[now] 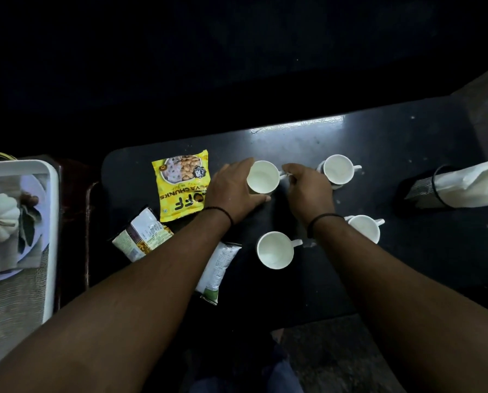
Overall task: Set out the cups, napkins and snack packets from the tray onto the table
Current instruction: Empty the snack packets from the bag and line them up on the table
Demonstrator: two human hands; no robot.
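Several white cups stand on the black table [407, 154]. My left hand [234, 191] wraps the side of one white cup [262, 177], and my right hand [308, 191] pinches its handle. Other cups stand at the back right [337, 169], the front [275, 250] and the right [364, 228]. A yellow snack packet [183, 184] lies left of my left hand. A brown-and-white packet [143, 236] and a green-and-white packet [218, 270] lie nearer, partly under my left forearm. White napkins [469, 185] sit in a black mesh holder [420, 188] at the right.
A white tray [51, 222] stands at the far left on a dark wooden surface; its base shows a printed picture of a pale pumpkin and a plate. The table's near edge runs below the front cup. Floor shows beneath.
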